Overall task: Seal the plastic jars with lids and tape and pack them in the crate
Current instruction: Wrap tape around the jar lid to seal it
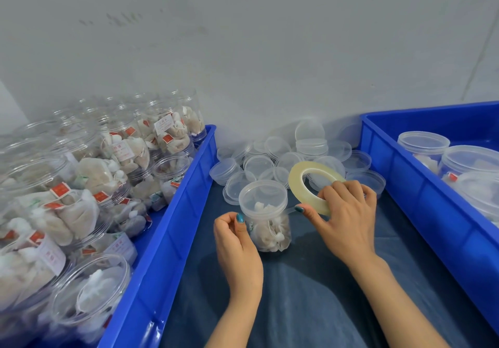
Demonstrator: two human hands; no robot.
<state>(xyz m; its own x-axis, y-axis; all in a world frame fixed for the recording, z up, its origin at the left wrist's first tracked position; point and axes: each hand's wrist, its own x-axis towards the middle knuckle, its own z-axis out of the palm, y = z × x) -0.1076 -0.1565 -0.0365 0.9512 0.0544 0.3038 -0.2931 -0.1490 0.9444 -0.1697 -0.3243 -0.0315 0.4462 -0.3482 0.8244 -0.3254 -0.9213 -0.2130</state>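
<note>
Your left hand (237,242) has its fingers curled against the left side of the jar (270,228), with the thumb tip set just under the lid (263,196). Your right hand (348,212) grips the tape roll (297,182) by its near edge, fingers wrapped over it, thumb reaching toward the jar.

A short clear strip (291,209) seems to bridge roll and jar at lid height (it is too faint to say whether it has stuck).

The jar stands upright, or nearly so, on the dark cloth (310,280) between your two hands, lid on, soft pouches inside. Its long axis is vertical, so the seam to be taped is a level ring. The roll lies just to the jar's right and slightly beyond it, tilted, its hole facing you.

Judged from this, sealing is under way. The coming move likely turns on keeping the strip level with that ring while the left hand turns the jar.

Loose lids (286,158) are heaped behind. The right crate (405,185) holds lidded jars and the left crate (183,212) open filled ones.
</note>
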